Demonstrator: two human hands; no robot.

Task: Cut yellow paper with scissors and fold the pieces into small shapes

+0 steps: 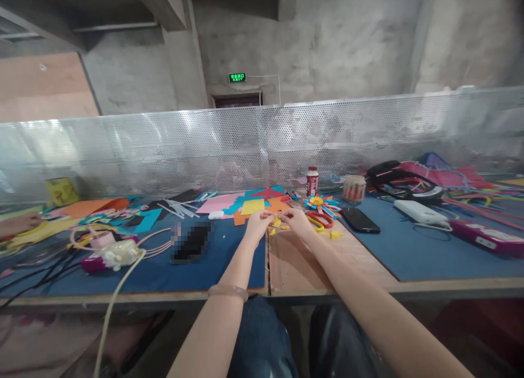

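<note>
My left hand (258, 226) and my right hand (298, 223) are close together over the bare wooden part of the table. Between their fingertips is a small piece of yellow paper (277, 223). Both hands look pinched on it, though the fingers are small in view. Right beside my right hand lie scissors (324, 220) with red and yellow handles. Small yellow paper scraps (336, 235) rest near them. Just behind is a paper flower (318, 203) with blue and red petals. A yellow sheet (252, 206) and an orange sheet (278, 205) lie beyond my fingers.
A black phone (360, 220) and a white power bank (421, 212) lie to the right. Behind stand a red-capped bottle (312, 181) and a jar (354, 188). Leftward are a cabled power strip (110, 255) and another person's hand (22, 225). A perforated metal screen (164, 148) borders the back.
</note>
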